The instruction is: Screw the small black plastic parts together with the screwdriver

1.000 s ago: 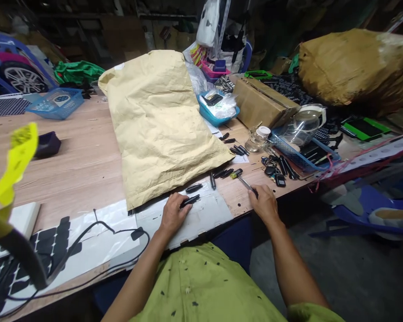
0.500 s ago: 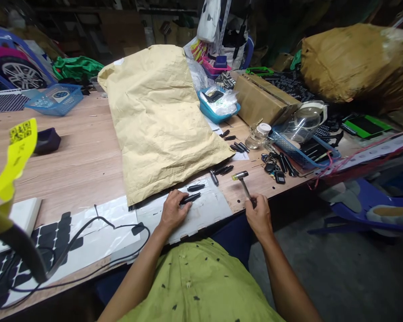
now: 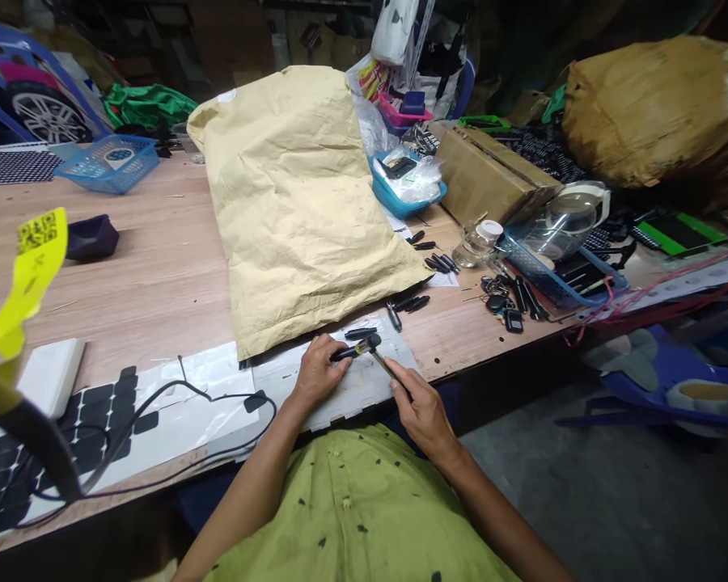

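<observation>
Between the fingertips of my left hand [image 3: 320, 372] is a slim black pen-like piece [image 3: 343, 353], held over a white board [image 3: 315, 404] at the table's front edge. My right hand [image 3: 421, 406] is wrapped round the handle of a small hammer [image 3: 383, 361]. The hammer's head, with a yellowish face, is right at the far end of the black piece; whether they touch I cannot tell. A similar black piece [image 3: 360, 332] lies just behind on the board. More black pieces [image 3: 416, 303] lie to the right.
A large cream paper sack [image 3: 303, 210] takes up the table's middle. To the right are keys [image 3: 497, 303], a glass jar [image 3: 478, 244] and a blue basket [image 3: 558, 279]. A black cable [image 3: 200, 394] loops over white sheeting at left, near a yellow tag [image 3: 30, 275].
My right hand has brought the hammer leftward, from over the bare tabletop to the black piece at my left hand. The view has shifted slightly; my left hand keeps its hold.
</observation>
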`<state>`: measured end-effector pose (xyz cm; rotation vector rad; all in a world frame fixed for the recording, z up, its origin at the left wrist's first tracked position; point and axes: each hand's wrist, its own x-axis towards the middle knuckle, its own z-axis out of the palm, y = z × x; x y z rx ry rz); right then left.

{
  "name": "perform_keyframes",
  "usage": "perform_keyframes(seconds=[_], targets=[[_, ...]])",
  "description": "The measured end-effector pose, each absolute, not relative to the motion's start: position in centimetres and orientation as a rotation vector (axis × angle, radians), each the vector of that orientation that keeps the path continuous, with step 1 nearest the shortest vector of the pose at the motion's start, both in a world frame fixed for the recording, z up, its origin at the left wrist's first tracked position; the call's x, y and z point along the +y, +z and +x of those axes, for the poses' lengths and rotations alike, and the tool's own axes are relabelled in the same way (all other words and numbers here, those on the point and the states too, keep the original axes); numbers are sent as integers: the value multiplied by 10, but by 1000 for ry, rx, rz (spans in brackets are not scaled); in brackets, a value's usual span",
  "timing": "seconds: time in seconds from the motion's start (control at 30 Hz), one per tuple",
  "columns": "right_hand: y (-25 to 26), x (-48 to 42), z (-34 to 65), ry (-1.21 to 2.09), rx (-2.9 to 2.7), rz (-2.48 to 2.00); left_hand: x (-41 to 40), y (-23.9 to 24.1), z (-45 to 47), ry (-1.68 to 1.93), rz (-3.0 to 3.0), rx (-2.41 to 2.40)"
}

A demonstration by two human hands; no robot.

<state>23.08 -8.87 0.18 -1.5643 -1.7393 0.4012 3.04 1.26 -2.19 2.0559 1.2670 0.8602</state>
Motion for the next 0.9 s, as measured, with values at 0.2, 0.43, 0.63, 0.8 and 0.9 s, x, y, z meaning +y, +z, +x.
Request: perform_keyframes(seconds=[0.2, 0.43, 0.63, 0.8, 0.9], targets=[[7, -85, 224, 202, -1890, -1556, 16, -18, 28, 780, 2007, 1225], [7, -84, 223, 57, -2083, -1622, 18, -15, 28, 764, 1977, 1211], [9, -84, 228, 41, -1954, -1618, 17, -17, 27, 792, 1967, 1214], [5, -86, 229, 48, -1995, -1664, 18, -20, 26, 806, 1985, 1216], [3, -83, 233, 11, -1933, -1709, 18, -23, 26, 801, 2001, 1224]])
